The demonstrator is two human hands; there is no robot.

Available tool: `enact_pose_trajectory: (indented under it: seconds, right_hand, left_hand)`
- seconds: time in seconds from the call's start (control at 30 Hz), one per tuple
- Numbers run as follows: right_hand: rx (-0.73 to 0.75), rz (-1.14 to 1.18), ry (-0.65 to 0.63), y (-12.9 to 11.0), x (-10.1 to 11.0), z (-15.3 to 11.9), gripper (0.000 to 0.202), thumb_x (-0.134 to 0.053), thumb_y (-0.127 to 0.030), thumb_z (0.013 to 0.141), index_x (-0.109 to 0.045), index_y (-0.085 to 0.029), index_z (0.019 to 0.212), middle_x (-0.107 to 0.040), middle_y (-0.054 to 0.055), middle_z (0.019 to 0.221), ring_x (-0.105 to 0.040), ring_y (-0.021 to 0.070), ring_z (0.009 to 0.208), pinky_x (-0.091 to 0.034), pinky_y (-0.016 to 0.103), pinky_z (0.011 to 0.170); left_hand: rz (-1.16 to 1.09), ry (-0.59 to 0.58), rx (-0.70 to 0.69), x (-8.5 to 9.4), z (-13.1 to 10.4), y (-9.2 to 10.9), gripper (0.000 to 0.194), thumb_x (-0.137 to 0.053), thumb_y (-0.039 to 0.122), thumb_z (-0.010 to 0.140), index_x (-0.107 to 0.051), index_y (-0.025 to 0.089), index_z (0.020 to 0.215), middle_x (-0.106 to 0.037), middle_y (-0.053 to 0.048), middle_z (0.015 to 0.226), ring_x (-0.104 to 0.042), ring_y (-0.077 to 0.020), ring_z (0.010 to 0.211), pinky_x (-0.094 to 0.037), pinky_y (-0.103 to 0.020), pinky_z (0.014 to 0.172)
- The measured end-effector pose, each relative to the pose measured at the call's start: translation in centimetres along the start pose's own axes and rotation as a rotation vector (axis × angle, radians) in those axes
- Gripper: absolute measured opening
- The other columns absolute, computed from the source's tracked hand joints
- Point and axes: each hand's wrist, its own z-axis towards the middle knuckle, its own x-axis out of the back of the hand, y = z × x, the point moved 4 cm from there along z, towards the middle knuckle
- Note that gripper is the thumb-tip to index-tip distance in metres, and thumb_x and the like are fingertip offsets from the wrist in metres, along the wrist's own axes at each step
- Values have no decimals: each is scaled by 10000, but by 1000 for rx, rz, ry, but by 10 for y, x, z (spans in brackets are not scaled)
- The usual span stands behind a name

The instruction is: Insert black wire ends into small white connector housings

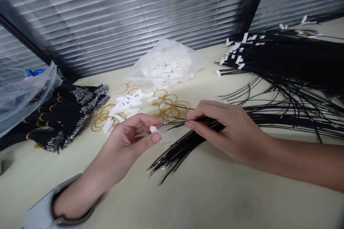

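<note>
Left grip point(134, 134) pinches a white cap point(153, 129), right grip point(225, 125) a black wire point(174, 123), rubber bands point(172, 109) behind.

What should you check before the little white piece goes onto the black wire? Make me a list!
1. White piece pinched in the left hand between thumb and fingers: ok.
2. Black wire held near its tip by the right hand: ok.
3. Wire tip pointing toward the white piece, close to it: ok.
4. Opening of the white piece facing the wire: cannot tell, too small.
5. Only one wire pinched, not several: cannot tell, the fingers hide it.
6. More white pieces waiting on the table, beside the rubber bands: ok.
</note>
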Motion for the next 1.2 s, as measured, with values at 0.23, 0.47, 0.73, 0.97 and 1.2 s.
enact_pose_trajectory:
  seconds: [0.23, 0.47, 0.73, 0.97, 1.2]
  right_hand:
    - [91, -31, 12, -5, 0, -4, 91, -483, -151, 846, -539, -178, 780, -554, -8, 712, -518, 107, 678, -404, 229, 608]
    - [160, -77, 31, -12, -1, -6, 103, -456, -137, 850, -510, -194, 782, -567, 8, 698, -521, 127, 645, -405, 247, 593]
    - [160, -27, -7, -11, -5, -7, 101, -485, -130, 833, -524, -194, 766, -561, -6, 677, -507, 112, 622, -401, 236, 579]
    - [155, -35, -20, -10, -6, -7, 98, -494, -124, 823, -529, -184, 755, -555, -8, 659, -499, 108, 605, -379, 229, 549]
    - [154, -23, -18, -10, -6, -7, 89, -497, -133, 815, -547, -167, 750, -556, -13, 639, -483, 96, 584, -363, 214, 523]
  left_hand:
    - [-18, -26, 44, -4, -2, 4, 168, -673, 134, 678, -519, 199, 667, -609, 33, 713, -565, -101, 677, -436, -186, 563]
    - [-7, -34, 15, -8, -4, 7, 222, -715, 106, 617, -551, 204, 730, -583, 65, 586, -541, -85, 550, -415, -165, 471]
    - [4, -46, 55, -10, -3, 7, 201, -702, 124, 627, -515, 193, 658, -579, 70, 564, -534, -75, 521, -414, -156, 467]
    - [28, -42, 68, -11, -3, 6, 212, -704, 131, 615, -503, 192, 645, -555, 68, 574, -496, -75, 525, -408, -166, 484]
    - [33, -45, 98, -12, -3, 6, 239, -709, 147, 616, -475, 195, 634, -526, 85, 534, -473, -64, 481, -387, -160, 449]
